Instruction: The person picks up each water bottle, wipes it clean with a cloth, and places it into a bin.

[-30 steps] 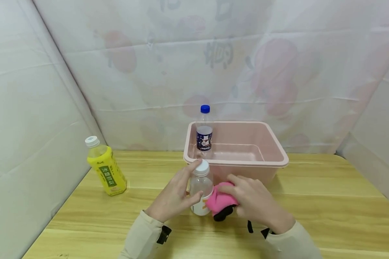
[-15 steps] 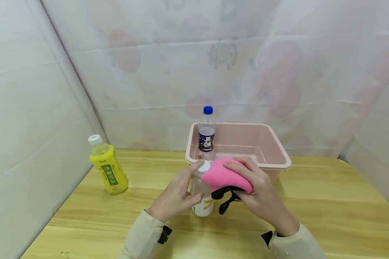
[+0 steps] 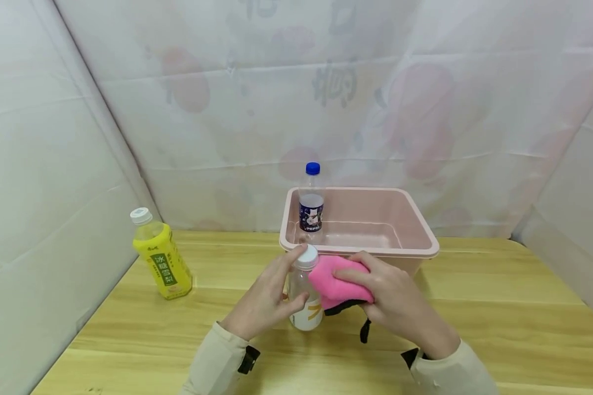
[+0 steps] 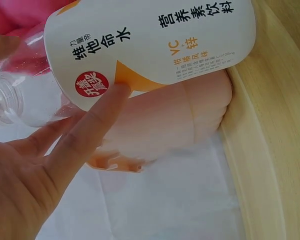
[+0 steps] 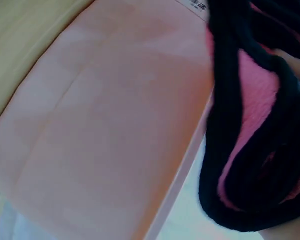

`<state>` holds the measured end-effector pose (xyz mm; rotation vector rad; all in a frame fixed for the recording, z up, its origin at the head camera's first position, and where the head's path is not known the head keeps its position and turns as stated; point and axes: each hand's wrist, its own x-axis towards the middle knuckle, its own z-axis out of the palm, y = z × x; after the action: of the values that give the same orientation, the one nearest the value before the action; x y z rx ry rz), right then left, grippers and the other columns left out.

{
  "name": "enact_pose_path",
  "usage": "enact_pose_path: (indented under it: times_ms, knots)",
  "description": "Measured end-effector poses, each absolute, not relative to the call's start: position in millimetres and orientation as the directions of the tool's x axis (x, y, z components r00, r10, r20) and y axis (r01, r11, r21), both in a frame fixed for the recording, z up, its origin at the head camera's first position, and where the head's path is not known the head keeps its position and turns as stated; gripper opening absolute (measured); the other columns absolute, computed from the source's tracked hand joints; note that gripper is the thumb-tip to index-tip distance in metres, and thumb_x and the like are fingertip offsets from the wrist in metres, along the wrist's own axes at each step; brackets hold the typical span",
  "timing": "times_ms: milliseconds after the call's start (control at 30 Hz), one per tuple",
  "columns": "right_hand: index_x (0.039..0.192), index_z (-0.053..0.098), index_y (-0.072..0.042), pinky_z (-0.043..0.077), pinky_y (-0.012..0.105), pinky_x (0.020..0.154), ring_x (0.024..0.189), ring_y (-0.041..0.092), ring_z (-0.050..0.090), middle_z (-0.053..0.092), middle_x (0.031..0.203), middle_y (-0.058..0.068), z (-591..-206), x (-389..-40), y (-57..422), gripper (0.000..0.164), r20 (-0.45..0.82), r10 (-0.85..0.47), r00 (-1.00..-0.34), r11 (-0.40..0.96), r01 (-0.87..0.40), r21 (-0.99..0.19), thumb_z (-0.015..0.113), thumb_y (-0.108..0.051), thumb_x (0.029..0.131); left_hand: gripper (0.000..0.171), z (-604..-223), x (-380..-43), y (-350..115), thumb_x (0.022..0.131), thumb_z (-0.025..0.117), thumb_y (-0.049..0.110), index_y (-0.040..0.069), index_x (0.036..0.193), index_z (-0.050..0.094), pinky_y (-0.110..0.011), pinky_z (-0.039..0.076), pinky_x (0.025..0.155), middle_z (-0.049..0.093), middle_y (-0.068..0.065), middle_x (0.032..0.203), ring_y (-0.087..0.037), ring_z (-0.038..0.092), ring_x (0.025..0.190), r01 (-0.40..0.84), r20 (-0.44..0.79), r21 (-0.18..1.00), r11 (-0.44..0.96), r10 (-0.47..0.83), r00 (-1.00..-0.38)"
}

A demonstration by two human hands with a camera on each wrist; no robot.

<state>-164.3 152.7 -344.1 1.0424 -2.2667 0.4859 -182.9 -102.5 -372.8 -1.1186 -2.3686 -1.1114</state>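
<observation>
In the head view my left hand [image 3: 262, 302] steadies an upright clear drink bottle [image 3: 306, 315] with a white cap, one finger up at the cap and the thumb beside the body. The left wrist view shows the bottle's white and orange label [image 4: 155, 45] with a finger lying across it. My right hand [image 3: 397, 302] grips a folded pink cloth [image 3: 335, 282] and holds it against the bottle's right side, below the cap. Black edging borders the cloth's folds, seen close up in the right wrist view, and a short black loop [image 3: 365, 331] hangs from it.
A pink plastic tub [image 3: 361, 252] stands right behind both hands. Inside its left end is a clear Pepsi bottle [image 3: 311, 216] with a blue cap. Far left on the wooden table [image 3: 143, 340] stands a yellow-labelled bottle [image 3: 163, 260]. Pale fabric walls enclose the table.
The right hand has raised the pink cloth from low beside the bottle up to its cap, then brought it slightly down along the side. The left hand stays on the bottle.
</observation>
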Motion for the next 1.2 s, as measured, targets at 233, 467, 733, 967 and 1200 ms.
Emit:
enact_pose_path:
  times_ms: [233, 467, 733, 967, 1200]
  knots:
    - [0.090, 0.075, -0.019, 0.056, 0.031, 0.056, 0.072, 0.017, 0.057, 0.059, 0.092, 0.002, -365, -162, 141, 0.046, 0.293, -0.687, -0.665, 0.686, -0.727, -0.040, 0.070, 0.012, 0.056, 0.085, -374, -181, -101, 0.086, 0.077, 0.006, 0.006, 0.156, 0.029, -0.035, 0.060, 0.086, 0.052, -0.021, 0.141, -0.033, 0.057, 0.120, 0.758, 0.551, 0.494, 0.427, 0.521, -0.652]
    - [0.082, 0.074, -0.018, 0.046, 0.028, 0.052, 0.065, 0.014, 0.053, 0.054, 0.080, -0.005, -386, -161, 132, 0.038, 0.159, -0.693, -0.703, 0.704, -0.708, -0.065, 0.068, 0.014, 0.063, 0.085, -377, -182, -100, 0.084, 0.078, 0.005, 0.004, 0.155, 0.030, -0.044, 0.056, 0.097, 0.053, -0.021, 0.140, -0.033, 0.057, 0.121, 0.767, 0.569, 0.468, 0.439, 0.514, -0.642]
    - [0.085, 0.075, -0.019, 0.043, 0.025, 0.052, 0.064, 0.010, 0.046, 0.050, 0.079, -0.006, -383, -164, 136, 0.041, 0.159, -0.695, -0.701, 0.696, -0.712, -0.095, 0.067, 0.015, 0.063, 0.084, -376, -183, -101, 0.084, 0.076, 0.004, 0.003, 0.155, 0.030, -0.045, 0.057, 0.095, 0.054, -0.022, 0.139, -0.033, 0.057, 0.119, 0.765, 0.573, 0.471, 0.440, 0.506, -0.644]
    - [0.084, 0.073, -0.021, 0.043, 0.027, 0.052, 0.064, 0.010, 0.045, 0.047, 0.079, -0.008, -380, -165, 140, 0.043, 0.127, -0.681, -0.721, 0.709, -0.693, -0.129, 0.064, 0.015, 0.063, 0.082, -376, -182, -99, 0.084, 0.074, 0.005, 0.004, 0.153, 0.031, -0.049, 0.054, 0.099, 0.054, -0.021, 0.140, -0.033, 0.056, 0.122, 0.755, 0.571, 0.486, 0.440, 0.494, -0.656]
    - [0.093, 0.077, -0.026, 0.042, 0.033, 0.050, 0.065, 0.013, 0.048, 0.047, 0.080, -0.010, -370, -165, 152, 0.050, 0.096, -0.620, -0.779, 0.764, -0.627, -0.152, 0.066, 0.012, 0.061, 0.066, -375, -177, -92, 0.097, 0.067, 0.025, 0.008, 0.152, 0.036, -0.054, 0.053, 0.098, 0.057, -0.019, 0.138, -0.035, 0.058, 0.124, 0.684, 0.549, 0.536, 0.495, 0.412, -0.728]
